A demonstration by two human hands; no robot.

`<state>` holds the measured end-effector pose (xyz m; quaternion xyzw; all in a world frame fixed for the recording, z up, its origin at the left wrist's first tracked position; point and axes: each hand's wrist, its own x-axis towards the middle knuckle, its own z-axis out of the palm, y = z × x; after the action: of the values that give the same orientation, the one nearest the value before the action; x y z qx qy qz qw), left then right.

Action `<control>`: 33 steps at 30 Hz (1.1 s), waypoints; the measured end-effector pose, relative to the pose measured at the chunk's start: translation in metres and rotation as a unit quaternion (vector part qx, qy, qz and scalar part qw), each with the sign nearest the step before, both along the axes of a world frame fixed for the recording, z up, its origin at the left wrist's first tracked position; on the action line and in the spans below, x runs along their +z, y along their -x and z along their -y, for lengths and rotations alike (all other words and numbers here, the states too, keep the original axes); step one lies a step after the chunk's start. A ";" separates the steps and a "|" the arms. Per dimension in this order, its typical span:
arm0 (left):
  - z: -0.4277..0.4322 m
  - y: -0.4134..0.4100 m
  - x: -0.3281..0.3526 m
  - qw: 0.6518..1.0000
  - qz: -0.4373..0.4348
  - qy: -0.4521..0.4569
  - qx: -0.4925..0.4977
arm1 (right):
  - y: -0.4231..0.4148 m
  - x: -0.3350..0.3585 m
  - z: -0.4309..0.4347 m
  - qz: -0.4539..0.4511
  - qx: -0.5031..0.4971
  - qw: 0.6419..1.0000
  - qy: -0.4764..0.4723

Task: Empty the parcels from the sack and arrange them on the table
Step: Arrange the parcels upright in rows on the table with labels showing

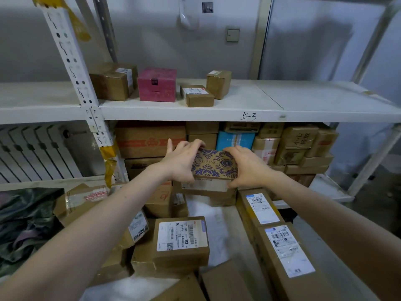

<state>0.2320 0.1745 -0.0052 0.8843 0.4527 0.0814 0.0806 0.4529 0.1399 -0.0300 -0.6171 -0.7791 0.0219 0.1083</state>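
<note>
A gold box with a purple pattern (pixel 214 164) is held up between both hands in front of the lower shelf. My left hand (pixel 181 160) grips its left end, fingers curled over the top edge. My right hand (pixel 246 165) grips its right end the same way. Below lies a heap of brown cardboard parcels, among them one with a large white label (pixel 181 240) and two long boxes (pixel 280 242) on the right. White sack material (pixel 213 227) shows between the parcels.
The white shelf (pixel 249 101) above carries three brown boxes and a pink box (pixel 157 84). The lower shelf is packed with stacked cartons, one of them blue (pixel 235 140). A perforated white upright (pixel 76 68) stands left. Dark camouflage cloth (pixel 26 222) lies at the left edge.
</note>
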 end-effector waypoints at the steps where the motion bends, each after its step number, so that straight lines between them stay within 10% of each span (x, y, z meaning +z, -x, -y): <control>1: 0.002 -0.004 -0.001 0.999 0.032 -0.024 0.017 | -0.002 -0.003 0.004 -0.039 -0.026 0.999 -0.003; 6: 0.008 -0.018 -0.011 0.930 0.308 0.057 0.192 | -0.013 -0.030 0.019 -0.287 -0.217 0.928 0.100; 10: 0.014 -0.028 -0.044 0.869 0.288 0.274 0.294 | -0.017 -0.066 0.033 -0.475 -0.308 0.796 0.212; 14: 0.028 -0.044 -0.078 0.806 0.299 0.404 0.313 | -0.015 -0.088 0.049 -0.497 -0.357 0.740 0.278; 22: 0.030 -0.069 -0.098 0.755 0.308 0.467 0.341 | 0.009 -0.127 0.037 -0.475 -0.384 0.732 0.301; 33: -0.003 -0.096 -0.129 0.739 0.256 0.495 0.379 | -0.004 -0.150 0.024 -0.277 -0.275 0.851 0.353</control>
<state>0.3280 0.1771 -0.1345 0.4214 0.6890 0.0925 0.5824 0.4571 0.1164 -0.1802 -0.7711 -0.4555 0.4343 0.0959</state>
